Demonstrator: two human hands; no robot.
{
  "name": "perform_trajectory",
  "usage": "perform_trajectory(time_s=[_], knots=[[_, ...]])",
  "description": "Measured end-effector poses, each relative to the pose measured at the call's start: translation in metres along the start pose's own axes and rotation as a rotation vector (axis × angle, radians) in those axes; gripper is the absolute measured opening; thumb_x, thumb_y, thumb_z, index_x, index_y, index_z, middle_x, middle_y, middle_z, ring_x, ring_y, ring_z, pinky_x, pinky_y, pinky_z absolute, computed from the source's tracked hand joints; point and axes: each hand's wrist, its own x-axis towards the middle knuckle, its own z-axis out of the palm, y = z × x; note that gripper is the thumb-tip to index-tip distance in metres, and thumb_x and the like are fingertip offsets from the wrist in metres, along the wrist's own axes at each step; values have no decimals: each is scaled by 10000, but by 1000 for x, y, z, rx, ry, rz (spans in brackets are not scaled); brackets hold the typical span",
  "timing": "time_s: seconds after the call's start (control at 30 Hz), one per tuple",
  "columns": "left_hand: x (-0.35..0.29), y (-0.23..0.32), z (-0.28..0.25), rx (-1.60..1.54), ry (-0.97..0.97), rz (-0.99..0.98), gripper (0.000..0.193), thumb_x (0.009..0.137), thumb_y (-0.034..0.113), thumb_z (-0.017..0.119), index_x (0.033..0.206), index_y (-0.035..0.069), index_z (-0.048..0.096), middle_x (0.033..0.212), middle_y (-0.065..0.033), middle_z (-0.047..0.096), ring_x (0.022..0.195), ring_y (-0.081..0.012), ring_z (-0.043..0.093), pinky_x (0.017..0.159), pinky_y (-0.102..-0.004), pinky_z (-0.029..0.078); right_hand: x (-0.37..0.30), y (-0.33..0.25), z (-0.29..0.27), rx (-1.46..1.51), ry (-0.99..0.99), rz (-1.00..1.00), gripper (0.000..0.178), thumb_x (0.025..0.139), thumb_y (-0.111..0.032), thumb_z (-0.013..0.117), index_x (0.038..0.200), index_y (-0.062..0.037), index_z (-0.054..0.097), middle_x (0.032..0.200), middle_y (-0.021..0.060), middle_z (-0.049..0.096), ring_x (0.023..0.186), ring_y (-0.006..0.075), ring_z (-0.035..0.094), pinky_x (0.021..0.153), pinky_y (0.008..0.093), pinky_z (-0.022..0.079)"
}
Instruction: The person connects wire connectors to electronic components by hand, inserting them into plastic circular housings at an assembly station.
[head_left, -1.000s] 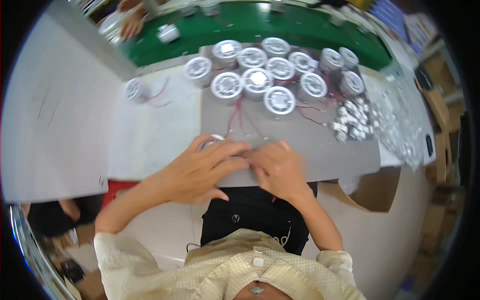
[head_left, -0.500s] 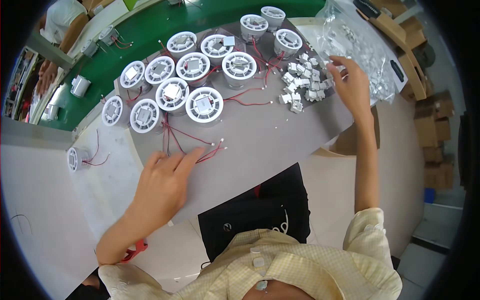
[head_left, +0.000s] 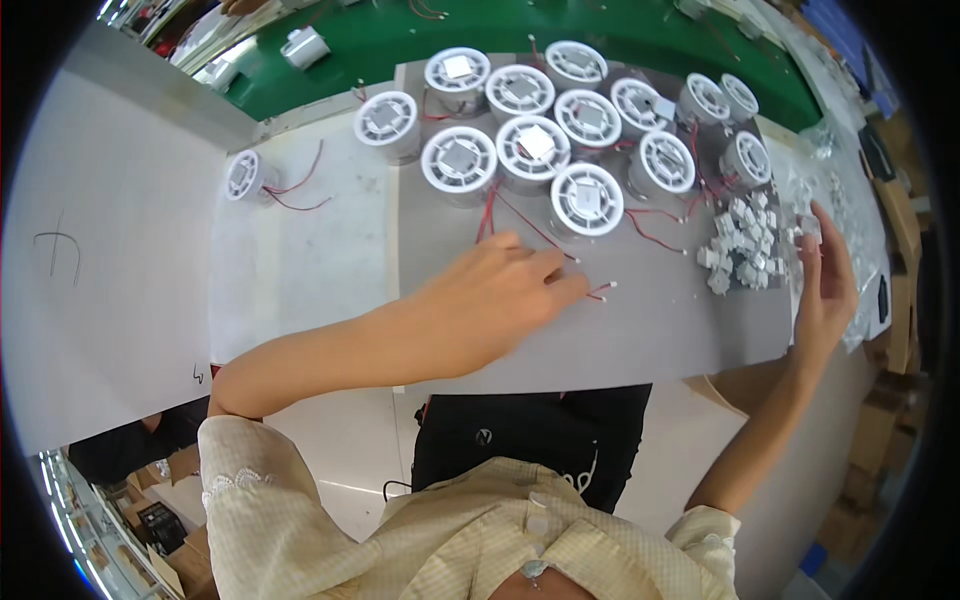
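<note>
My left hand [head_left: 500,300] is closed over the mat, its curled fingers pinched on red wires [head_left: 487,222] that run down from the round white lamp housings. Just past its fingertips the wire ends with small white plugs [head_left: 606,290] stick out. To the right, my right hand [head_left: 826,285] holds a small whitish block-shaped piece [head_left: 808,230] between thumb and fingers. Close beside it lies a pile of similar white pieces [head_left: 742,245]. The nearest lamp housing [head_left: 587,200] stands beyond my left hand, with a square plate on its ribbed top.
Several more lamp housings [head_left: 520,92] stand grouped on the grey mat [head_left: 690,335]. One housing [head_left: 243,176] lies on its side at the left. A clear plastic bag [head_left: 865,235] is at the right, near cardboard boxes [head_left: 900,330]. A green belt [head_left: 370,50] runs behind.
My view has turned, so the table appears shifted. My left fingers have gone from stretched to curled at the wires. My right hand now shows a small whitish piece in its fingers.
</note>
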Motion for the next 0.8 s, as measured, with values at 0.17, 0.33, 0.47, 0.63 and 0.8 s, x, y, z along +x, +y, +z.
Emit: perform_trajectory(time_s=[0.17, 0.33, 0.47, 0.63, 0.8], knots=[[4, 1, -6, 24, -95, 6, 348, 740, -39, 622, 1082, 25, 633, 983, -119, 644, 919, -286, 639, 861, -374, 425, -56, -58, 38, 787, -206, 54, 425, 999, -198, 609, 1340, 54, 573, 1182, 120, 632, 979, 155, 589, 835, 292, 476], [16, 8, -1, -95, 92, -45, 307, 784, -15, 629, 1086, 36, 656, 900, -93, 636, 833, -289, 635, 825, -365, 416, -74, -67, 57, 1211, -283, 275, 466, 962, -160, 642, 1354, 68, 534, 1256, 179, 607, 979, 193, 627, 822, 289, 495], [21, 15, -4, -142, 185, -108, 267, 872, 12, 638, 1121, 92, 693, 866, -73, 657, 748, -266, 568, 708, -356, 404, -80, -71, 62, 1217, -286, 282, 460, 923, -106, 686, 1326, 73, 557, 1225, 204, 637, 983, 218, 660, 817, 313, 521], [15, 13, 1, -200, 222, -137, 232, 893, 38, 636, 1104, 103, 707, 830, -51, 660, 714, -244, 555, 715, -338, 364, -85, -80, 73, 1002, -238, 233, 405, 861, 2, 724, 1245, 64, 614, 1197, 183, 651, 928, 194, 666, 782, 289, 526], [17, 24, -3, -354, 290, -340, 96, 898, 67, 648, 966, 99, 707, 777, -9, 653, 720, -188, 568, 759, -325, 322, -91, -84, 82, 283, -171, -52, 386, 776, 71, 761, 1145, 10, 665, 1132, 113, 676, 792, 133, 630, 696, 267, 520]])
